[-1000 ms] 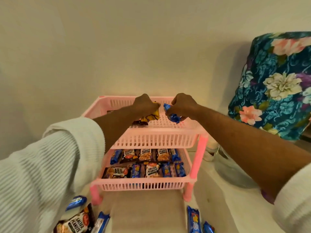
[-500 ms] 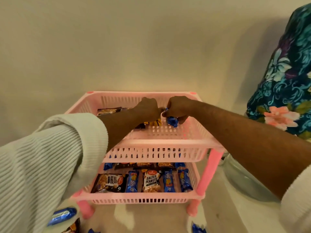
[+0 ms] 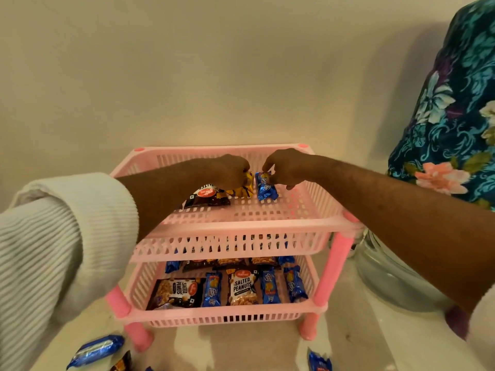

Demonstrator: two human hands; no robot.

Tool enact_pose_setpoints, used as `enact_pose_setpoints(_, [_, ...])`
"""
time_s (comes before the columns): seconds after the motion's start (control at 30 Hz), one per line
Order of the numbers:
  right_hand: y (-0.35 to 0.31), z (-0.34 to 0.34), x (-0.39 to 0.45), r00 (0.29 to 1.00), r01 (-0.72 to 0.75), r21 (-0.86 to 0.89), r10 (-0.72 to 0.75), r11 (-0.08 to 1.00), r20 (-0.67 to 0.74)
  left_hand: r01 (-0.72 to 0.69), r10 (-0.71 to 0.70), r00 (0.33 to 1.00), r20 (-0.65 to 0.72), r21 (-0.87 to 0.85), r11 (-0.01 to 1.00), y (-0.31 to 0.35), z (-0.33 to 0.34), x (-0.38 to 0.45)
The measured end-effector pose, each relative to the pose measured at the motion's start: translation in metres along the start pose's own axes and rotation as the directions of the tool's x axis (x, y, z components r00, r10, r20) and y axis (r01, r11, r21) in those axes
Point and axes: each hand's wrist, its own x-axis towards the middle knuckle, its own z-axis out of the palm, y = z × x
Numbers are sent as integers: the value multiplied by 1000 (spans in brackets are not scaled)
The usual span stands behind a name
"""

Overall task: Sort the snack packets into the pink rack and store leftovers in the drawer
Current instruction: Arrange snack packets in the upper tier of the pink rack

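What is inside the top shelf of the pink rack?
On the top shelf: a peanut packet, a yellow packet under the left hand, and a blue packet the right hand holds. The left arm hides the rest.

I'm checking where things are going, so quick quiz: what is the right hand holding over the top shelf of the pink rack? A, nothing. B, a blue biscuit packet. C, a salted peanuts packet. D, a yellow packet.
B: the right hand pinches the top end of a blue packet resting on the rack's top shelf; the yellow packet is under the left hand.
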Motion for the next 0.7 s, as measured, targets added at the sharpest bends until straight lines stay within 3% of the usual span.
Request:
enact_pose_setpoints(0.17, [-1, -1, -1, 1000, -6, -125, 5, 992, -5, 31, -31, 1000, 0, 12, 999, 0, -1, -4])
enact_pose_setpoints(0.33, [-2, -5, -16, 996, -23, -26, 20, 999, -86, 52, -53, 997, -49, -20, 998, -1, -8, -21])
enact_pose_setpoints(0.5, [-9, -9, -53, 975, 48, -117, -72, 992, -211, 17, -31, 992, -119, -112, 994, 1, -15, -60])
enact_pose_setpoints(0.7, [-26, -16, -113, 931, 75, -64, -93, 995, -354, -42, -27, 960, -278, -240, 970, 5, -20, -116])
